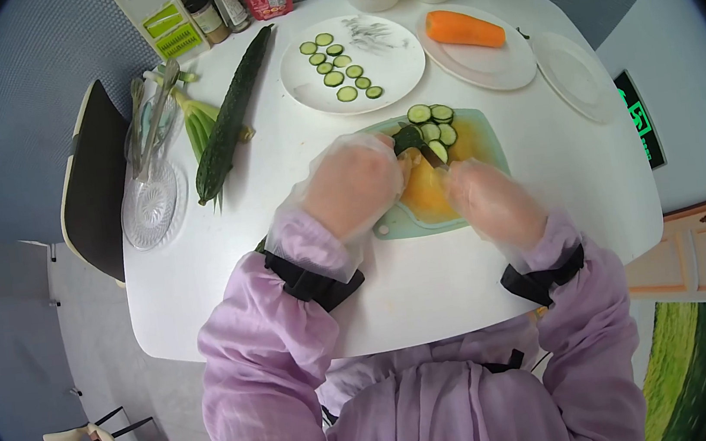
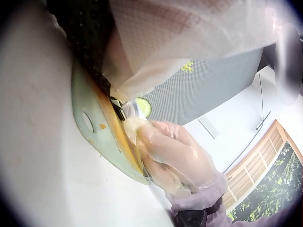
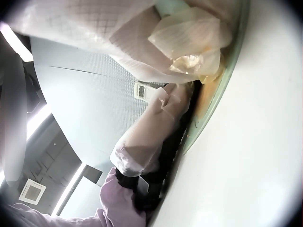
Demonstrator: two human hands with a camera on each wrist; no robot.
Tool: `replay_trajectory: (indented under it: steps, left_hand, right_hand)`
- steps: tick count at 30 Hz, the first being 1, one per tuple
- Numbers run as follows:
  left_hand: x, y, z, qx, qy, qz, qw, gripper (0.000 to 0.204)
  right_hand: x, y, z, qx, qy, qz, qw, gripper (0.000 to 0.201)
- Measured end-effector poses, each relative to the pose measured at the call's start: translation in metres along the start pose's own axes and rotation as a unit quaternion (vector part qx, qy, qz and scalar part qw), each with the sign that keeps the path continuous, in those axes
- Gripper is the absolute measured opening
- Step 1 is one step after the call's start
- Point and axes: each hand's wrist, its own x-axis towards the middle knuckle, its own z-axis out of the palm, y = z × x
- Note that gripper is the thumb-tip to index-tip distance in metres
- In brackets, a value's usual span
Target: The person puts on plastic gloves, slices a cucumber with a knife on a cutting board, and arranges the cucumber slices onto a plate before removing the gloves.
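Observation:
In the head view my gloved left hand [image 1: 355,184] holds a dark green cucumber [image 1: 407,138] down on the green cutting board [image 1: 490,137]. In the left wrist view the long cucumber [image 2: 87,38] runs under that hand, over the board's edge. My gloved right hand [image 1: 490,200] grips a knife [image 1: 432,157], its blade right beside the cut end. Fingers mostly cover the knife's handle. Several cucumber slices [image 1: 446,134] lie at the board's far side, just beyond the blade. The right wrist view shows the left hand [image 3: 154,123] low along the cucumber.
A white plate [image 1: 398,80] with several cucumber slices stands behind the board. Right of it, a carrot [image 1: 463,28] lies on another plate [image 1: 497,73], beside an oval plate [image 1: 572,78]. A whole cucumber [image 1: 235,116], green stalks [image 1: 199,125] and a glass dish [image 1: 152,213] are at left.

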Motion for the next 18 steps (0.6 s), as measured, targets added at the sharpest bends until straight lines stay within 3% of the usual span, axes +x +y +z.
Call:
replay_trajectory:
  steps: [4, 13, 15, 16, 18]
  left_hand:
    - [0.001, 0.002, 0.003, -0.009, 0.02, -0.013, 1.0, 0.026]
    - [0.002, 0.001, 0.0, -0.036, 0.001, -0.035, 0.999, 0.025]
    - [0.002, 0.0, 0.0, -0.034, 0.01, -0.021, 0.999, 0.025]
    - [0.003, -0.001, -0.001, -0.031, 0.002, -0.014, 0.999, 0.024]
    - [0.001, -0.001, 0.0, -0.027, -0.007, -0.008, 1.0, 0.024]
  right_hand:
    - [-0.002, 0.02, 0.011, 0.031, 0.051, -0.086, 0.995, 0.007]
    - [0.0, 0.008, -0.008, -0.074, -0.137, 0.061, 0.986, 0.014]
    - [-0.009, 0.023, 0.0, -0.002, -0.03, -0.045, 0.999, 0.012]
    - [-0.01, 0.025, 0.002, -0.002, -0.03, -0.046, 0.998, 0.012]
    - [-0.011, 0.026, 0.006, 0.096, 0.063, -0.053, 0.992, 0.009]
